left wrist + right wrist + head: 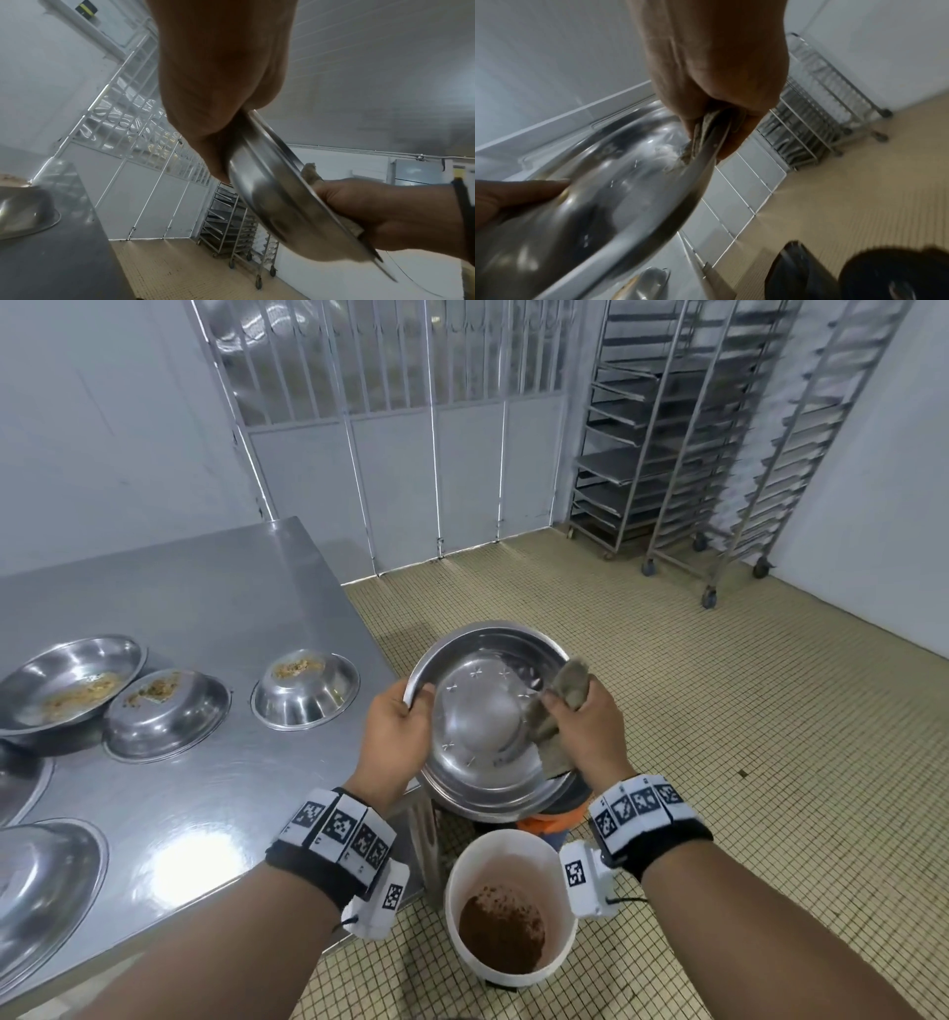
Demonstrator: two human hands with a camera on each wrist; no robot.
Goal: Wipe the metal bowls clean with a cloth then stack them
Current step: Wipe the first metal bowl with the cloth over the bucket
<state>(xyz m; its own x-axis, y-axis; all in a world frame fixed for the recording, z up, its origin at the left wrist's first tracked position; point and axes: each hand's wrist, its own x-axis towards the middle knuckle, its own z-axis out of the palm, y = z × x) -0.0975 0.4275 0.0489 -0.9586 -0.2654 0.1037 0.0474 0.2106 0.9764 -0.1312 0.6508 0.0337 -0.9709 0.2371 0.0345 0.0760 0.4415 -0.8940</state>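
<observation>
I hold a large metal bowl (482, 711) tilted toward me, off the table's right edge and above the floor. My left hand (398, 731) grips its left rim (259, 162), thumb inside. My right hand (580, 716) holds a grey-brown cloth (557, 706) bunched against the bowl's right inner wall and rim (706, 142). On the steel table (205, 588) lie several more metal bowls: a small one (305, 690), one (167, 713) and a wide one (69, 683), each with yellow-brown crumbs. The edges of others show at far left (41, 886).
A white bucket (508, 906) with brown residue stands on the tiled floor below the held bowl. An orange and black object (554, 821) sits behind it. Wheeled tray racks (683, 433) stand at the back right, a barred white partition (390, 428) behind the table.
</observation>
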